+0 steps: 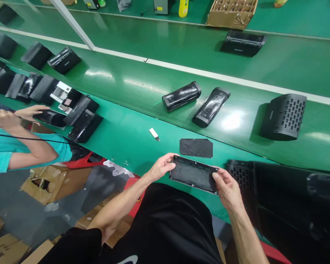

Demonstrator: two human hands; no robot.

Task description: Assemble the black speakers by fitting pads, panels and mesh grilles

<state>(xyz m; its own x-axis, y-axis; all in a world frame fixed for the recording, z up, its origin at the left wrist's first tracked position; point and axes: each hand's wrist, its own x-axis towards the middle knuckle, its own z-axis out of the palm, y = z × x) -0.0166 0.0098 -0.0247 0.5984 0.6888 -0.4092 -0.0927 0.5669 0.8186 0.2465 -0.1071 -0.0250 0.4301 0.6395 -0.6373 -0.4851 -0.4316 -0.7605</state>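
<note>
A flat black rectangular panel [194, 174] with a raised rim and small clips along its edges is held level in front of my body. My left hand [162, 165] grips its left end, thumb on top. At the opposite end my right hand [227, 185] pinches the right edge, thumb over the rim. Just beyond the panel lies a stack of thin black sheets [196, 147] on the green bench. A small white-handled tool [154, 134], perhaps a cutter, rests farther left.
Black speaker-like units [182, 96] lie on the green conveyor [132, 79], with a perforated black housing [284, 117] at right. A large dark housing [277, 194] stands by my right arm. To the left, a co-worker's hand [33, 112] touches a black unit. Cardboard boxes [56, 179] sit on the floor.
</note>
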